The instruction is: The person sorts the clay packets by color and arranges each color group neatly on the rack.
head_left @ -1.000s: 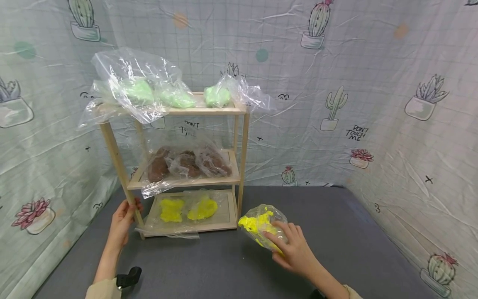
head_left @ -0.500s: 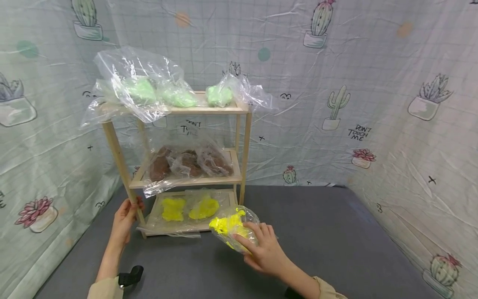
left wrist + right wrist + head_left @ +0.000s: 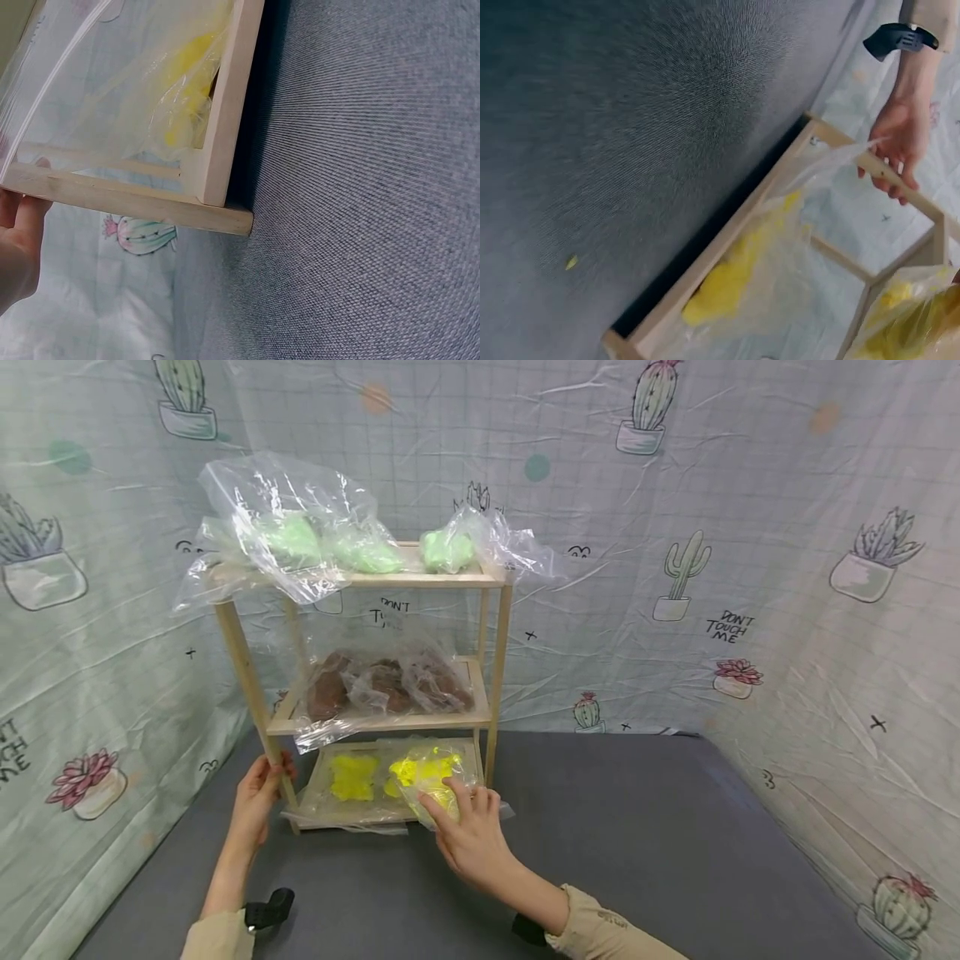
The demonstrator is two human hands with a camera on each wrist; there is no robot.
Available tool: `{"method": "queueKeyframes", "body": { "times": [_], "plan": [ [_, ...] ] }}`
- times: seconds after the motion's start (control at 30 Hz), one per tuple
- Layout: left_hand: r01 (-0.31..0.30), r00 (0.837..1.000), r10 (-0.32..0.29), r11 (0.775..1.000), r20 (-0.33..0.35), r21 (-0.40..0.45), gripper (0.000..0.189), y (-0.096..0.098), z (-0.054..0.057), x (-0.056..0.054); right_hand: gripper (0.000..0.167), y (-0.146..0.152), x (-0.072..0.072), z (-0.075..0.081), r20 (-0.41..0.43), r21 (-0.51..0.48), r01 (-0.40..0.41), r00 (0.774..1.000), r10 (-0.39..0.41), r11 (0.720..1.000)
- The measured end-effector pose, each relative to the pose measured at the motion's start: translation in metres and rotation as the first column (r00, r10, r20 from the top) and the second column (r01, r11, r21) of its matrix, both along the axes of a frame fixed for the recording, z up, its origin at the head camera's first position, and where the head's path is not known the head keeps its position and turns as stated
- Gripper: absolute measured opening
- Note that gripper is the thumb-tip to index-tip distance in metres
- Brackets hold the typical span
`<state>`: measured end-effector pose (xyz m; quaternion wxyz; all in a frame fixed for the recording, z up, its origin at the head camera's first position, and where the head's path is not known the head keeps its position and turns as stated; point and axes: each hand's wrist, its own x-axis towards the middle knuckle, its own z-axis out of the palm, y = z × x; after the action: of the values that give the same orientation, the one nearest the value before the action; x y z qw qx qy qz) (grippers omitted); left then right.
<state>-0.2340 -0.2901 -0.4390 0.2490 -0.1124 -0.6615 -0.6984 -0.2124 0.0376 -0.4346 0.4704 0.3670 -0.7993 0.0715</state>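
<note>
My left hand grips the front left post of a three-tier wooden shelf, low down; its fingers also show at the post in the left wrist view. With my right hand I hold a clear plastic bag of bright yellow, soft-looking stuff, fingers and thumb on its near side. This bag is over the right part of the bottom tier, in front of a similar yellow bag there, now mostly hidden. Another flat yellow bag lies on that tier's left. Whether the held bag touches the tier, I cannot tell.
Brown lumps in clear bags fill the middle tier. Pale green bags lie on top, their loose plastic overhanging both ends. A grey cloth surface extends right of the shelf. Cactus-print sheeting hangs behind and at both sides.
My right hand has carried the yellow bag leftward from beside the shelf to the bottom tier. My left hand stays on the post. The head view has shifted slightly.
</note>
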Motion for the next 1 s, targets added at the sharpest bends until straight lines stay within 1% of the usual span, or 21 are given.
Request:
{"method": "queueKeyframes", "body": {
  "times": [0.13, 0.23, 0.3, 0.4, 0.53, 0.6, 0.7, 0.77, 0.87, 1.0],
  "plan": [
    [0.004, 1.0, -0.004, 1.0, -0.002, 0.008, 0.017, 0.0, -0.001, -0.002, 0.04, -0.016, -0.01, -0.004, 0.014, -0.019, 0.059, 0.998, -0.058, 0.998],
    [0.005, 1.0, -0.005, 1.0, -0.005, 0.012, 0.017, 0.0, -0.001, -0.003, 0.038, -0.026, -0.021, -0.006, 0.01, -0.028, 0.137, 0.991, -0.136, 0.99],
    [0.007, 1.0, -0.007, 1.0, -0.007, 0.016, 0.017, 0.0, -0.001, -0.003, 0.041, -0.033, -0.031, -0.007, 0.006, -0.046, 0.196, 0.981, -0.196, 0.98],
    [0.006, 1.0, -0.006, 1.0, -0.011, 0.02, 0.016, 0.0, -0.002, -0.003, 0.045, -0.042, -0.046, -0.008, -0.024, -0.088, 0.284, 0.958, -0.287, 0.955],
    [0.003, 1.0, -0.002, 1.0, -0.008, 0.029, 0.016, 0.0, -0.002, -0.003, 0.038, -0.05, -0.064, -0.011, -0.071, -0.148, 0.346, 0.931, -0.359, 0.926],
    [-0.001, 1.0, 0.001, 1.0, -0.005, 0.031, 0.016, 0.001, -0.002, -0.003, 0.037, -0.052, -0.071, -0.013, -0.074, -0.163, 0.375, 0.918, -0.39, 0.913],
    [-0.006, 1.0, 0.006, 1.0, 0.002, 0.025, 0.016, 0.001, -0.002, -0.003, 0.036, -0.056, -0.078, -0.018, -0.047, -0.176, 0.423, 0.899, -0.436, 0.889],
    [-0.008, 1.0, 0.008, 1.0, 0.006, 0.021, 0.016, 0.001, -0.001, -0.002, 0.039, -0.059, -0.082, -0.021, -0.017, -0.178, 0.458, 0.884, -0.468, 0.871],
    [-0.011, 1.0, 0.011, 1.0, 0.011, 0.014, 0.016, 0.001, 0.0, -0.002, 0.047, -0.064, -0.086, -0.025, 0.03, -0.176, 0.494, 0.867, -0.497, 0.851],
    [-0.012, 1.0, 0.012, 1.0, 0.009, 0.019, 0.017, 0.001, 0.0, -0.001, 0.051, -0.069, -0.087, -0.029, 0.086, -0.158, 0.517, 0.856, -0.51, 0.841]
  ]
}}
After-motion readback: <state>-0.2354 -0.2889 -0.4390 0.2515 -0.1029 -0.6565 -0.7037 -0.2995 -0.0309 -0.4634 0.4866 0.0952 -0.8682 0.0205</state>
